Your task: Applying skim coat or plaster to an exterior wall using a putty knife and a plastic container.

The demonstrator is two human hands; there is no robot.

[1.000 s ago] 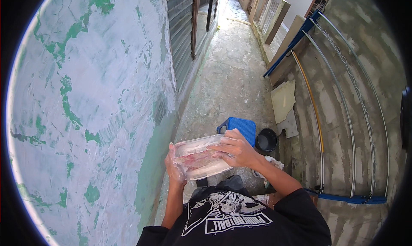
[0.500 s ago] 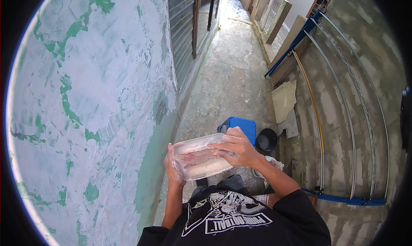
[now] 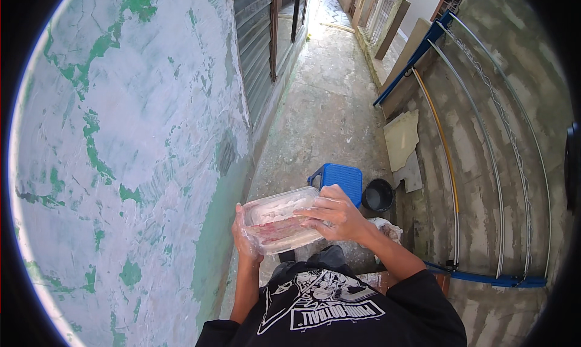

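Observation:
Held in front of me is a clear plastic container [image 3: 295, 197] with whitish paste [image 3: 272, 209] inside and smears on its sides. My left hand [image 3: 245, 233] is closed round its left end, paste on the fingers. At the right side, my right hand [image 3: 339, 215] is bent over the container, its fingers closed at the end of a flat, pink-streaked piece [image 3: 272, 231] lying across the opening. Paste coats this piece, so its exact kind cannot be made out. The right fingertips are whitened too.
Close on the left stands a wall [image 3: 151, 165] patched white over green. A blue plastic stool [image 3: 343, 179] and a black bucket [image 3: 377, 196] are on the concrete floor [image 3: 327, 93] ahead. A blue-ended metal rack [image 3: 448, 165] leans along the right wall, near broken board pieces [image 3: 401, 140].
The right hand and the pink-streaked piece have shifted slightly toward me over the container, showing more paste at its far side. The left hand keeps its hold.

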